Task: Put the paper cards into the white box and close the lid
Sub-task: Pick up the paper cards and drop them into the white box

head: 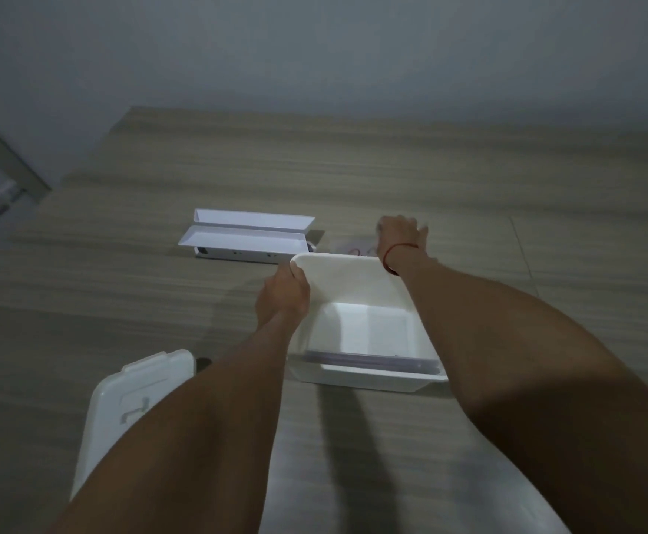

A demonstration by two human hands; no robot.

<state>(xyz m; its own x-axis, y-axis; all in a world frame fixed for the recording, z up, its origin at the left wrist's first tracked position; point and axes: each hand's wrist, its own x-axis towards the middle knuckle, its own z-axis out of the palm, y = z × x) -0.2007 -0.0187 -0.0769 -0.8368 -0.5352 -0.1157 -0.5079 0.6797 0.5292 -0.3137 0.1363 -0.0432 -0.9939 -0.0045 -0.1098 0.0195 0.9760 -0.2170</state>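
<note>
- The left hand (282,292) has its fingers curled shut over the far left corner of the white box (368,325), thumb on the rim; it grips that corner
- The right hand (401,233) reaches past the box's far rim, down toward the paper cards (353,248); its fingers are blurred and turned away, so I cannot tell whether they hold a card; a red string (399,250) circles the wrist
- The box is open and tipped up toward the person, its inside showing; a thin, dark-edged stack (368,358) lies along its near wall, too dim to identify
- The cards rest on the wooden table (353,167) just behind the box, pale with faint red marks; the box and right wrist hide most of them
- The lid (137,398) lies off the box toward the near left edge of the table, partly under the left forearm
- 1 long open white carton (245,237) sits farther back, left of the cards, its flap raised
</note>
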